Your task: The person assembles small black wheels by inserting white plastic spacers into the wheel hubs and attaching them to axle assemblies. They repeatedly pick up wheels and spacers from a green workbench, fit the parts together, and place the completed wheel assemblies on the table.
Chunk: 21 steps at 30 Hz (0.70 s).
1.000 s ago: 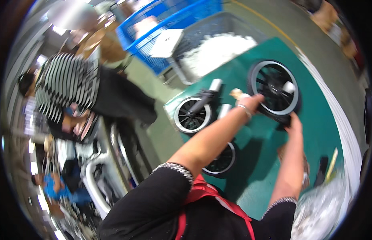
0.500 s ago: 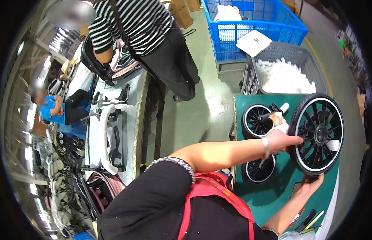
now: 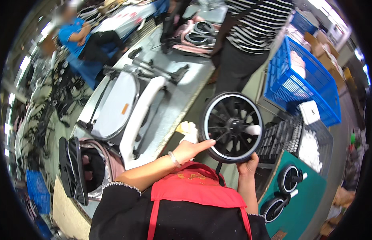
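A large black stroller wheel (image 3: 234, 125) with a white rim ring and dark spokes is held up in front of my red apron. My left hand (image 3: 189, 151) grips its left edge, the thumb lying over the tyre. Whitish, yellow-tipped material (image 3: 188, 130) shows at that hand's fingers; whether it is a covering or a held piece I cannot tell. My right hand (image 3: 248, 164) is closed on the wheel's lower right edge, with its fingers partly hidden behind. A white plug-like piece (image 3: 253, 130) shows among the spokes. Whether a second wheel sits behind is unclear.
To the left, a grey workbench (image 3: 160, 138) bears a stroller frame with a white tube (image 3: 140, 116). Two small wheel assemblies (image 3: 289, 179) lie on the green table (image 3: 310, 200) at right. Beyond are a blue crate (image 3: 302, 86), a grey basket (image 3: 328, 140) and a person in stripes (image 3: 258, 24).
The large wheel has been carried leftward from above the green table to in front of my body. My view has turned left toward the workbench; both hands keep their hold.
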Each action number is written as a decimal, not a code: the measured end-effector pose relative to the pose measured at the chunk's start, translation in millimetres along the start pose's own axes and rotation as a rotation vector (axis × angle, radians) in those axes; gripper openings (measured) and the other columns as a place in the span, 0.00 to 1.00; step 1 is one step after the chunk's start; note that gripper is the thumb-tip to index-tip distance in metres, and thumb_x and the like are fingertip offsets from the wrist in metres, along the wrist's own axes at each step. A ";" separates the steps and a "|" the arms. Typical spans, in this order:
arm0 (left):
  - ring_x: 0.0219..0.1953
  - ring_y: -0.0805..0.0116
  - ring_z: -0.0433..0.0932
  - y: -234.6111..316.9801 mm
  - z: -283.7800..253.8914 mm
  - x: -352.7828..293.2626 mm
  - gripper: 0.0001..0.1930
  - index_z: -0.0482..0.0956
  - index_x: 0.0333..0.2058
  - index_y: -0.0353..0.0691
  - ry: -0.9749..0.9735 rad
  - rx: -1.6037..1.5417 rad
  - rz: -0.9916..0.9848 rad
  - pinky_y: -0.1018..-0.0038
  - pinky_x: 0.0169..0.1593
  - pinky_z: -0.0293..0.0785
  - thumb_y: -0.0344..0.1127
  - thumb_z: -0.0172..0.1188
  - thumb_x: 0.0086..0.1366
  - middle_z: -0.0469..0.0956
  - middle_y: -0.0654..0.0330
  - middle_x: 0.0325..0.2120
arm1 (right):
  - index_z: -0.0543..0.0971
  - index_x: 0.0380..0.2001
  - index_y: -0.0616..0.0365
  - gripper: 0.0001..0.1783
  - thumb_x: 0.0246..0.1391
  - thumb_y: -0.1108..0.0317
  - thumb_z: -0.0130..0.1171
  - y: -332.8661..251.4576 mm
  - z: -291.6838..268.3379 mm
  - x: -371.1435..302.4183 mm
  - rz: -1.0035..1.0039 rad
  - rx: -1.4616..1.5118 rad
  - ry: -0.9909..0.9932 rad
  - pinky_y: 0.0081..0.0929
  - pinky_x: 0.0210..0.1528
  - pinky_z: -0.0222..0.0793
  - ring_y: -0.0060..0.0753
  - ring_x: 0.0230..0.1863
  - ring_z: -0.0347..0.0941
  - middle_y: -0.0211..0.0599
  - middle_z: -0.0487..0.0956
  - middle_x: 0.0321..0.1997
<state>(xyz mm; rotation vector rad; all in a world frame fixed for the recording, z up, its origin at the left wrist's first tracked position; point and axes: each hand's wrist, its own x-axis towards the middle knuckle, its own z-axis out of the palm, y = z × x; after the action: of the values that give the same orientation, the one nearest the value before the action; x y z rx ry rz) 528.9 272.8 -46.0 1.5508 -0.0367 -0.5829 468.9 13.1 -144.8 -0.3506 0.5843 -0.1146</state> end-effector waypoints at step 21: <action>0.62 0.47 0.61 -80.9 -332.6 51.0 0.55 0.60 0.63 0.35 1.021 0.897 -0.258 0.64 0.65 0.56 0.63 0.70 0.43 0.63 0.45 0.61 | 0.78 0.41 0.64 0.19 0.42 0.71 0.59 86.4 93.5 117.9 0.541 -0.289 0.062 0.36 0.38 0.75 0.43 0.33 0.77 0.43 0.80 0.37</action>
<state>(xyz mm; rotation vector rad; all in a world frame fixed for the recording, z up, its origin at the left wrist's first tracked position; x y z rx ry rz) 672.7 568.0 -155.2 2.5963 0.7789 0.1427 619.5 97.0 -164.1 -0.4576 0.7408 0.4847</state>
